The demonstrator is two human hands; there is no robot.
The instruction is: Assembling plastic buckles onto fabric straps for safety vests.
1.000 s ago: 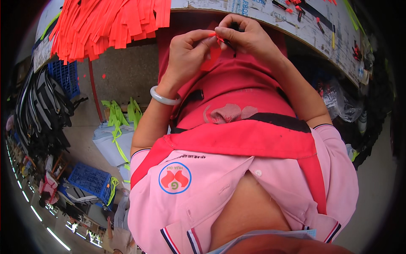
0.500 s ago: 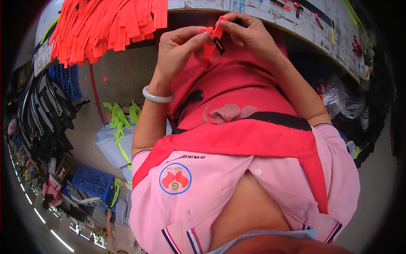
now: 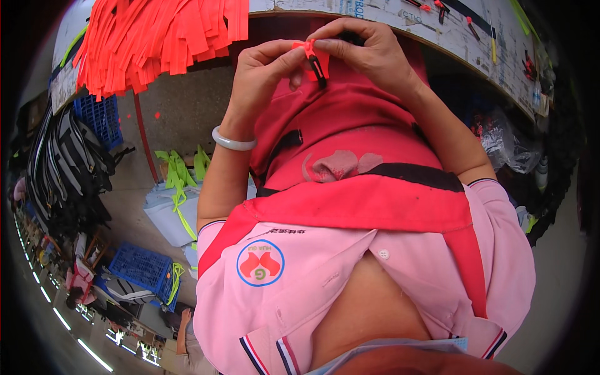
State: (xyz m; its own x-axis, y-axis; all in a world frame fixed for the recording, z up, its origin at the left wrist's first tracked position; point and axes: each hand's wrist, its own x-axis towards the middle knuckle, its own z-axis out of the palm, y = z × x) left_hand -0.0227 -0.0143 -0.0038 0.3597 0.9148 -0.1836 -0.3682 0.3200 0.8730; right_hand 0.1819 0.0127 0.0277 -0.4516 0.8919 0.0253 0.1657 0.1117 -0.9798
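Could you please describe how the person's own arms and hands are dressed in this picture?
Both forearms are bare. The left hand has a smooth pale bangle around the wrist. The right hand wears nothing visible. Short pink sleeves with dark edge trim end above the elbows.

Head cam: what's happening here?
A person in a pink shirt and red apron holds a small orange strap piece with a black clip between both hands, left hand and right hand, near the worktable edge. A bundle of orange straps hangs to the left.
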